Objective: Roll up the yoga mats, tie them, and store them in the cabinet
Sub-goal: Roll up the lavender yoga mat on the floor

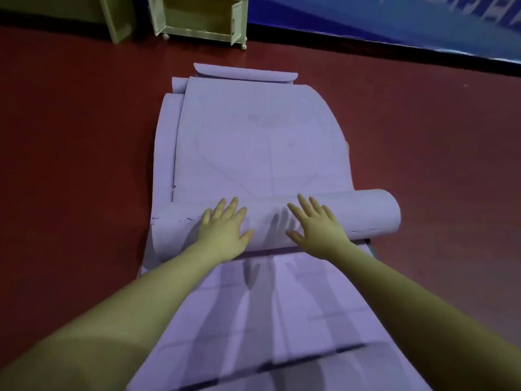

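Several lilac yoga mats lie stacked on the red floor. The top mat [259, 148] is partly rolled: its roll [363, 213] lies crosswise in the middle of the view, its flat part stretching away beyond it. My left hand [224, 227] presses flat on the roll left of centre, fingers straight and spread. My right hand [317, 224] presses flat on it right of centre. Nearer me a lower mat [267, 320] lies flat between my forearms. The far ends [245, 73] of the mats curl up.
A pale wooden cabinet [197, 18] on small wheels stands open at the far wall, with a second cabinet panel [115, 18] to its left. A blue banner [394, 21] runs along the wall at the right. Red floor [70, 136] surrounds the mats.
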A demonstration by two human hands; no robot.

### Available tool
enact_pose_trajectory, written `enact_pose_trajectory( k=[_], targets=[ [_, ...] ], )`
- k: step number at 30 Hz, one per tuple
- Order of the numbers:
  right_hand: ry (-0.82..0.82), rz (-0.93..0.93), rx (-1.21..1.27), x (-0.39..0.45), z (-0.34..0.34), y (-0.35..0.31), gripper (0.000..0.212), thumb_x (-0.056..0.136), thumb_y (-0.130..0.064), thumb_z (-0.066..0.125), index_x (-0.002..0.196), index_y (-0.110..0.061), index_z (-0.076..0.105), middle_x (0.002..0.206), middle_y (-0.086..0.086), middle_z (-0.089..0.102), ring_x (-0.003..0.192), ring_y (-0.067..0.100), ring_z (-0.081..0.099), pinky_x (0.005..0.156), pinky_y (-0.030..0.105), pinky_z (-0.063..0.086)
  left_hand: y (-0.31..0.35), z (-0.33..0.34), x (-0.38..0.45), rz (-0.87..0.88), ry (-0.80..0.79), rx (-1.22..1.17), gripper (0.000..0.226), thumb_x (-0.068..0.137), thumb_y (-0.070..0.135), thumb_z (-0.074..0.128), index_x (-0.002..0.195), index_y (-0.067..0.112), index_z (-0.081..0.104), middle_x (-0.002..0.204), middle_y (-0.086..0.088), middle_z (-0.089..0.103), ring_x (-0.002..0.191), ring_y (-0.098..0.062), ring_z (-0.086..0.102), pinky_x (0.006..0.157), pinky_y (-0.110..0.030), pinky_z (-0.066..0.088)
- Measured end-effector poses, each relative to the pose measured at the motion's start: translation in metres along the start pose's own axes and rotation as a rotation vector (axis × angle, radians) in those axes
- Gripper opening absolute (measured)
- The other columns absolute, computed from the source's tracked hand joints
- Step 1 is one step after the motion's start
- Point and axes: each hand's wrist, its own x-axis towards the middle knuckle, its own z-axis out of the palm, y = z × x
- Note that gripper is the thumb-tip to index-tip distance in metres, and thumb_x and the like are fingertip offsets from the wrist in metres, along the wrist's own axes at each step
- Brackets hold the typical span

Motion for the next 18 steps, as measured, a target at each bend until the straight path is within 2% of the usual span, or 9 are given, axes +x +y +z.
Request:
enact_pose_trajectory(
  k=[4, 6, 7, 9, 11, 13, 14, 16, 18],
  targets=[
    [-0.042, 0.010, -0.003, 0.026, 0.033, 0.015, 0.076, 0.096, -0.057, 0.035, 0.153, -0.025, -0.002, 0.161, -0.001, -0.011, 0.148, 0.023, -0.008, 0.117, 0.051, -0.005, -0.005, 0.030, 0.019, -0.063, -0.031, 0.093, 0.068, 0.096, 0.056, 0.029, 0.153, 0.027, 0.005, 0.160, 0.004, -0.010, 0.146, -0.022, -0.009, 0.117, -0.042, -0.002],
    [-0.007, -0.008, 0.018, 0.024, 0.056, 0.016, 0.079, 0.093, -0.063, 0.029, 0.154, -0.024, -0.002, 0.161, 0.002, 0.004, 0.146, 0.026, 0.007, 0.115, 0.052, -0.002, -0.006, 0.045, 0.015, -0.073, -0.024, 0.106, 0.071, 0.095, 0.059, 0.027, 0.153, 0.027, 0.003, 0.160, 0.003, 0.003, 0.146, -0.025, 0.005, 0.116, -0.041, 0.007],
    [0.069, -0.015, 0.016, 0.019, 0.065, 0.015, 0.081, 0.089, -0.066, 0.026, 0.154, -0.021, 0.006, 0.156, 0.008, 0.023, 0.139, 0.030, 0.025, 0.113, 0.052, 0.005, -0.005, 0.051, 0.010, -0.056, 0.018, 0.147, 0.071, 0.093, 0.060, 0.025, 0.153, 0.025, 0.006, 0.156, 0.000, 0.019, 0.140, -0.028, 0.021, 0.111, -0.041, 0.018],
    [0.245, -0.019, -0.019, 0.007, 0.075, 0.012, 0.083, 0.084, -0.066, 0.028, 0.148, -0.013, 0.033, 0.121, 0.016, 0.053, 0.103, 0.035, 0.053, 0.096, 0.046, 0.022, 0.000, 0.055, -0.003, 0.008, 0.146, 0.243, 0.074, 0.085, 0.059, 0.024, 0.148, 0.020, 0.031, 0.126, -0.005, 0.050, 0.107, -0.033, 0.048, 0.089, -0.041, 0.039],
    [0.351, -0.031, -0.041, -0.005, 0.079, 0.012, 0.074, 0.085, -0.063, 0.035, 0.134, -0.011, 0.054, 0.103, 0.015, 0.056, 0.085, 0.035, 0.055, 0.084, 0.043, 0.026, 0.006, 0.062, -0.012, 0.108, 0.311, 0.259, 0.068, 0.081, 0.055, 0.030, 0.123, 0.013, 0.062, 0.099, -0.009, 0.057, 0.083, -0.032, 0.054, 0.073, -0.040, 0.045],
    [0.411, -0.041, -0.039, -0.016, 0.081, 0.015, 0.063, 0.086, -0.061, 0.040, 0.122, -0.014, 0.060, 0.117, 0.019, 0.055, 0.103, 0.039, 0.053, 0.093, 0.048, 0.026, 0.013, 0.065, -0.013, 0.137, 0.389, 0.218, 0.053, 0.080, 0.050, 0.037, 0.100, 0.011, 0.068, 0.105, -0.015, 0.060, 0.093, -0.037, 0.057, 0.081, -0.044, 0.044],
    [0.420, -0.056, -0.028, -0.021, 0.082, 0.017, 0.059, 0.086, -0.061, 0.040, 0.118, -0.015, 0.057, 0.129, 0.021, 0.051, 0.117, 0.041, 0.047, 0.100, 0.052, 0.022, 0.016, 0.065, -0.013, 0.129, 0.376, 0.188, 0.050, 0.080, 0.048, 0.038, 0.097, 0.011, 0.066, 0.112, -0.018, 0.060, 0.102, -0.040, 0.058, 0.088, -0.048, 0.045],
    [0.381, -0.094, -0.015, -0.038, 0.085, 0.018, 0.057, 0.086, -0.062, 0.039, 0.115, -0.014, 0.049, 0.141, 0.021, 0.045, 0.131, 0.038, 0.040, 0.106, 0.058, 0.021, 0.022, 0.070, -0.019, 0.123, 0.322, 0.141, 0.054, 0.082, 0.047, 0.037, 0.106, 0.007, 0.065, 0.117, -0.020, 0.062, 0.107, -0.040, 0.060, 0.088, -0.055, 0.046],
    [0.347, -0.090, -0.008, -0.057, 0.089, 0.018, 0.063, 0.087, -0.062, 0.037, 0.123, -0.012, 0.045, 0.134, 0.017, 0.052, 0.123, 0.035, 0.049, 0.100, 0.058, 0.033, 0.024, 0.076, -0.032, 0.140, 0.266, 0.157, 0.061, 0.083, 0.048, 0.036, 0.119, 0.006, 0.061, 0.113, -0.014, 0.064, 0.098, -0.034, 0.062, 0.080, -0.046, 0.049]
  ],
)
